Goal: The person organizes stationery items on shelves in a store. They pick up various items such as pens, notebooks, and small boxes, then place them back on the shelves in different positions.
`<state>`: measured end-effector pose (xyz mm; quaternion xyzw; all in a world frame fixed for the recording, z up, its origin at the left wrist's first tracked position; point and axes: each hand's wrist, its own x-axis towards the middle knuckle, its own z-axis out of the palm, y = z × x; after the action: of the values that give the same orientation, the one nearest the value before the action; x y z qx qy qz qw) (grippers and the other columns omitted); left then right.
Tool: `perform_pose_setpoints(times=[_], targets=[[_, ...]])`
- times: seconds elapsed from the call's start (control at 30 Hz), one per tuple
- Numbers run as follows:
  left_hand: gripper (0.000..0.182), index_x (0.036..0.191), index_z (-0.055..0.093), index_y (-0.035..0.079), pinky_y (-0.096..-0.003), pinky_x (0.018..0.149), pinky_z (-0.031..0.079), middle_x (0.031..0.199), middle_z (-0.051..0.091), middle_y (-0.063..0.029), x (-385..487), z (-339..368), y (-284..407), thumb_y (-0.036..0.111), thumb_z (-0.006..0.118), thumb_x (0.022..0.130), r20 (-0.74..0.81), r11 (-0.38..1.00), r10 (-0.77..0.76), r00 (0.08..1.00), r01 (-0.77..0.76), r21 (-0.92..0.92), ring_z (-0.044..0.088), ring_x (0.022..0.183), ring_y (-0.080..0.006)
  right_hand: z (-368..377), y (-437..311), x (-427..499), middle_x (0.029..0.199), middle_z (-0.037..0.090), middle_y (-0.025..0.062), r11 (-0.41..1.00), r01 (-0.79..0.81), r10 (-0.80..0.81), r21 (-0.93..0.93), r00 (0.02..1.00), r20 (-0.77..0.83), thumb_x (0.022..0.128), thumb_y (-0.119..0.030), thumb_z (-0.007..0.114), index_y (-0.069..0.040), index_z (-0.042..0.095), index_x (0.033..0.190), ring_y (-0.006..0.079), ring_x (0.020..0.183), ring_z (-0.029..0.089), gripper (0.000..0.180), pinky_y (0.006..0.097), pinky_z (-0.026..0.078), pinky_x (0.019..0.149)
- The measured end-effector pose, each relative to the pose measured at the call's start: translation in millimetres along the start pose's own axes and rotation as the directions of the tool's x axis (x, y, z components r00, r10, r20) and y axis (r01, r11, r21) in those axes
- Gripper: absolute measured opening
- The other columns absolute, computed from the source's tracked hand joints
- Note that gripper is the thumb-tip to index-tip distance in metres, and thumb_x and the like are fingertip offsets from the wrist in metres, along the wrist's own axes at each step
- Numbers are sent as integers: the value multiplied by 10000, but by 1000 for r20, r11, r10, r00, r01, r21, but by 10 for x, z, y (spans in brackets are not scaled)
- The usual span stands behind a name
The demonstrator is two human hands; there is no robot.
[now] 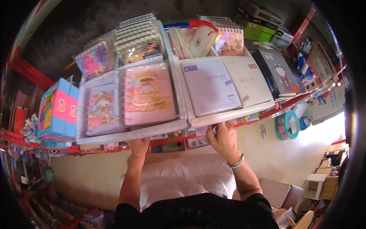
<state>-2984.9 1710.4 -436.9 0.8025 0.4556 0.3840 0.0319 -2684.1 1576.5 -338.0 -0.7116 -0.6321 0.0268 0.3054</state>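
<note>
My left hand point(139, 146) grips the underside of the front edge of a white divided tray point(128, 136); its fingertips are hidden. The tray holds spiral notebooks, among them a pink one point(148, 94) and a smaller one point(102, 107) at its left. My right hand point(224, 139), a bracelet at its wrist, is at the front edge of a second white tray point(228, 118); its fingers are partly hidden beneath it. That tray holds a lavender notebook point(211, 86), a cream notebook point(248, 80) and, behind them, booklets and spiral notebooks.
Red metal shelf rails point(271, 112) run under the trays. Blue and pink boxes point(58, 110) stand at the left, dark notebooks point(278, 70) at the right. A large white plastic bag point(186, 177) lies before my body. A teal basket point(286, 125) is at the right.
</note>
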Motion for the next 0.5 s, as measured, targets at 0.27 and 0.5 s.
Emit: perform_pose_setpoints(times=[0.27, 0.5], targets=[[412, 1151, 562, -12, -498, 869, 399, 1071, 606, -207, -67, 244, -227, 364, 492, 998, -257, 985, 148, 955, -118, 130, 542, 960, -407, 711, 389, 31, 639, 608, 73, 991, 35, -58, -130, 983, -177, 797, -77, 625, -12, 584, 1151, 266, 528, 604, 363, 383, 469, 583], [458, 1272, 528, -9, -478, 893, 401, 1160, 602, -201, -61, 264, -218, 364, 467, 1013, -255, 975, 153, 955, -104, 194, 539, 1005, -393, 693, 442, 24, 671, 603, 66, 996, 12, -30, -83, 976, -218, 784, -81, 627, -64, 548, 1209, 277, 552, 598, 432, 411, 471, 593]])
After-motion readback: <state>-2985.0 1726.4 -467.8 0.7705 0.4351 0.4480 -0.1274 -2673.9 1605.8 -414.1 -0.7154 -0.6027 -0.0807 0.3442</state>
